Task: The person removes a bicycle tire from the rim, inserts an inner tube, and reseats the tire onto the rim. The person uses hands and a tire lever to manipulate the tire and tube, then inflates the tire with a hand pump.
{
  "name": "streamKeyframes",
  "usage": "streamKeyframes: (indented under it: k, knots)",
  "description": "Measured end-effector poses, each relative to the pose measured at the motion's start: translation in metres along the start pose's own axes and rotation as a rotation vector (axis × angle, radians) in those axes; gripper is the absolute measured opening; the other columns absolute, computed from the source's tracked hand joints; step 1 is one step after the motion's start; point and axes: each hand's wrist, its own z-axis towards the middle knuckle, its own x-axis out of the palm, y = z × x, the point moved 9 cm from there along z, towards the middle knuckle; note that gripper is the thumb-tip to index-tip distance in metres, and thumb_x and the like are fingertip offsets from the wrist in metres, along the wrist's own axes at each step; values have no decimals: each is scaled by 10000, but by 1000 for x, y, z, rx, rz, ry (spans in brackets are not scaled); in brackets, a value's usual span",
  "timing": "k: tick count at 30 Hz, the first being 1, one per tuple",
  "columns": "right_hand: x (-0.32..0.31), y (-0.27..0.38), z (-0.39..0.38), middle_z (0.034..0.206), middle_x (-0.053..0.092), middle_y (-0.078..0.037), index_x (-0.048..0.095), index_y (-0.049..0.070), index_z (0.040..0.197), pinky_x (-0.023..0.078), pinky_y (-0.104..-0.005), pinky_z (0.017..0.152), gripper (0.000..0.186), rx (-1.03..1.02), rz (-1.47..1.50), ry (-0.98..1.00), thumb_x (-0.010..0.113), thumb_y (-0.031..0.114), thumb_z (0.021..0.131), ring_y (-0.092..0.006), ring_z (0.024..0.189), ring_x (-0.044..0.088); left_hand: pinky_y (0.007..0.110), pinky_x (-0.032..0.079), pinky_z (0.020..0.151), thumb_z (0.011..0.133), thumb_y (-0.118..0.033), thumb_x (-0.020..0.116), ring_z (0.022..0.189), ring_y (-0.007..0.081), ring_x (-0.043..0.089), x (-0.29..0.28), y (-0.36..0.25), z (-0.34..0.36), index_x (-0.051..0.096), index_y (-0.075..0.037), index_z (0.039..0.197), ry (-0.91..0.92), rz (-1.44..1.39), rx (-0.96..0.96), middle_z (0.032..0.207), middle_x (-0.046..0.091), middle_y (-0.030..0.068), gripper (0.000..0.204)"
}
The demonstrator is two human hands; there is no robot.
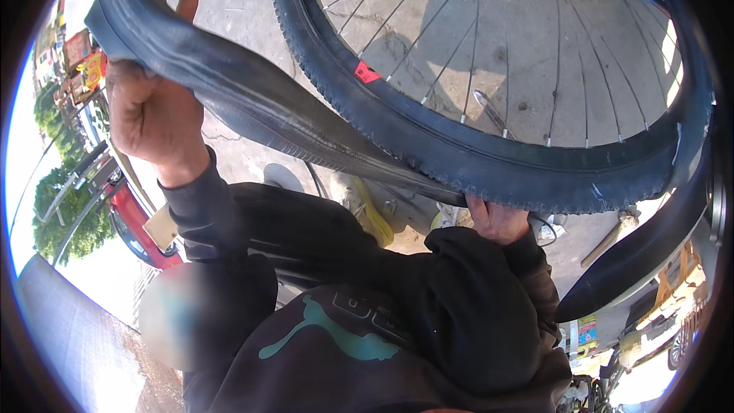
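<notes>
Evidently, the left hand [157, 115] holds the inner tube [252, 92] out leftward, probably so its slack hangs clear of the tyre [489, 167]. The tube runs back to the tyre's near edge, where the right hand [501, 222] sits, perhaps steadying both; I can't tell whether it grips.

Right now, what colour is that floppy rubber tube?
The tube is dark grey with paler streaks, seen best in the head view.
</notes>
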Motion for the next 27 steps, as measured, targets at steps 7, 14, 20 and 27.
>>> streamKeyframes:
  k: [7, 14, 20, 27]
  knots:
    - [-84, 32, 57, 962, 726, -147, 637, -45, 1283, 584, -321, 687, 388, -30, 211, -156, 693, 78, 919, -255, 791, 733, 300, 450, 813, 935, -231, 642, 875, 124, 577, 43, 65, 76, 686, -15, 1055, 87, 766, -184, 891, 663, 40, 251]
    - [-132, 19, 86, 992, 727, -179, 672, 30, 1209, 565, -404, 691, 259, 628, 200, -1, 691, 86, 957, -377, 809, 715, 390, 562, 936, 882, -320, 849, 1116, 225, 666, 25, 173, -163, 541, 56, 1311, -538, -134, -739, 1196, 660, 188, 648]
    - [-279, 61, 151, 802, 720, -17, 727, 6, 1169, 461, -227, 574, 228, 721, 7, -403, 654, 175, 1034, -39, 639, 572, 349, 597, 740, 892, -308, 833, 833, 183, 722, 53, 161, -193, 684, -48, 1121, -424, -632, -1021, 953, 729, 58, 377]
    - [-145, 84, 267, 788, 661, -193, 671, 36, 922, 524, -466, 652, 143, -67, -163, -109, 658, 173, 957, -409, 742, 667, 290, 525, 567, 924, -131, 774, 736, 151, 703, 88, 169, -201, 715, -37, 1077, -378, -840, -843, 921, 746, 55, 189]
